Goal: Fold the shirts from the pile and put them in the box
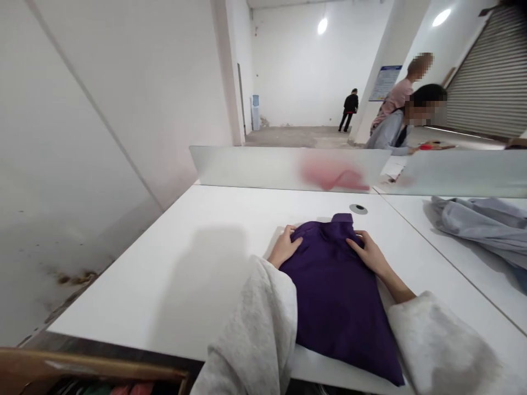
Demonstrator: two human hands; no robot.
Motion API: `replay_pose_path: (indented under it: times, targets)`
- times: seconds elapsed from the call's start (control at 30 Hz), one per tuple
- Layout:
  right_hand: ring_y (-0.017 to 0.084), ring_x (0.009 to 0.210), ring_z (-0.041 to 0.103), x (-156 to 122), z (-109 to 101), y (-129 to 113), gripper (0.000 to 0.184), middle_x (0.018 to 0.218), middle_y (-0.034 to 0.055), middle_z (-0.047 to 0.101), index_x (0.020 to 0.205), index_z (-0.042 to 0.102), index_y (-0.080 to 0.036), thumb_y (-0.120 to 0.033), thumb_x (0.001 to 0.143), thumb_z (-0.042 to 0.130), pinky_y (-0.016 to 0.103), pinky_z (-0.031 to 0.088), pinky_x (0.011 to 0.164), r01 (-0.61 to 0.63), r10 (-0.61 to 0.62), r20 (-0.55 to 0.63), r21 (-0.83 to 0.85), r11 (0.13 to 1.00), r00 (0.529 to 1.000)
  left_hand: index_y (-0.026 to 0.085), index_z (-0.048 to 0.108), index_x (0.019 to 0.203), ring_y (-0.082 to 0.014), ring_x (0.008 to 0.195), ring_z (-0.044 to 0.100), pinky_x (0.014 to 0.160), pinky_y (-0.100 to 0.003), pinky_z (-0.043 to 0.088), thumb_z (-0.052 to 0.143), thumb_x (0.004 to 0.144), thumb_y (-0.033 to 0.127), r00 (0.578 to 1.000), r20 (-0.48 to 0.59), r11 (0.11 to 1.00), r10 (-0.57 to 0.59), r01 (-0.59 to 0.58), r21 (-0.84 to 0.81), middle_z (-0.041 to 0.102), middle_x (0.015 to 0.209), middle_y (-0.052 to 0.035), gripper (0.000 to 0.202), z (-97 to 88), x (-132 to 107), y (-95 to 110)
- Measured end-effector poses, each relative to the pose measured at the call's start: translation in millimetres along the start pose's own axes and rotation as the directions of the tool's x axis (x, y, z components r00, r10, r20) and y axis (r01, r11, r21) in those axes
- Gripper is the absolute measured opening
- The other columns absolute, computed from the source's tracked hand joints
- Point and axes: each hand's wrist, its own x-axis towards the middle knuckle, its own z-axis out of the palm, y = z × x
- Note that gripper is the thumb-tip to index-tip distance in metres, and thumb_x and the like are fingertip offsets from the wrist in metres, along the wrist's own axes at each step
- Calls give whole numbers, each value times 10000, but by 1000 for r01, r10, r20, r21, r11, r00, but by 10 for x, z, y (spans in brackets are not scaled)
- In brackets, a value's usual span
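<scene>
A dark purple garment (337, 296), shiny and folded into a long panel, lies on the white table (164, 263). Its lower corner reaches the table's front edge, and a small flap (342, 218) like a collar sticks up at the far end. My left hand (287, 246) grips the upper left edge, thumb on top and fingers tucked beneath. At the upper right edge, my right hand (368, 252) pinches the cloth the same way. The garment's underside is hidden.
A frosted divider (247, 167) runs along the table's back. Grey cloth (486, 222) lies on the adjoining table at right. An open cardboard box (102, 362) with clothes stands at front left. Beyond the divider, two people (391, 120) are at right; another person (349, 107) stands farther back.
</scene>
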Motion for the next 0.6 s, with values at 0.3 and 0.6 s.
replay_pose_path:
  times: [0.3,0.6]
  targets:
    - [331,869,686,80,66,-179,389,985,127,712,933,663,-268,-559,675,682,444,571,743,-295,244,188,324,899,951,145,538,1196,-210,1173,553,1045,-359,403,550,834,205,998,-54,968,-40,26,-250,585,1267,-135,367,-26,29,-71]
    - [286,1028,643,11,208,-382,540,1096,79,695,1068,615,-189,-589,706,623,365,520,900,-128,54,262,275,953,964,181,557,1180,-186,1221,518,1096,-366,348,560,820,163,991,-133,947,29,-69,-312,580,1290,-96,360,-177,-233,-29]
